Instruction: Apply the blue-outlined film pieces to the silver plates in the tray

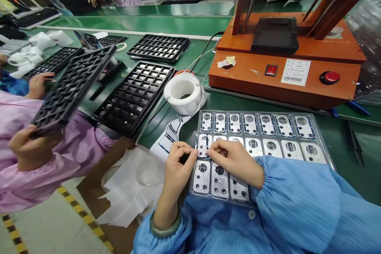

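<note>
My left hand [180,168] and my right hand [233,160] meet over a small silver metal plate [203,143] at the left end of a tray's second row. Both hands are closed in a pinch at the plate's lower edge. A thin, dark frame-shaped sticker [207,139] appears to lie along the plate's edge between my fingertips, which partly hide it. The clear plastic tray [323,143] holds several such plates with round windows and holes. Dark blue outlines edge the top-row plates [250,124]. My right hand and sleeve cover part of the lower rows.
A white roll [184,91] trails a backing strip with dark outlines [171,135]. Behind the tray stands an orange press [247,73]; tweezers [354,143] lie right. Black part trays [133,99] are left, where a co-worker's hand [32,149] lifts another. Discarded backing paper [127,194] fills a box below.
</note>
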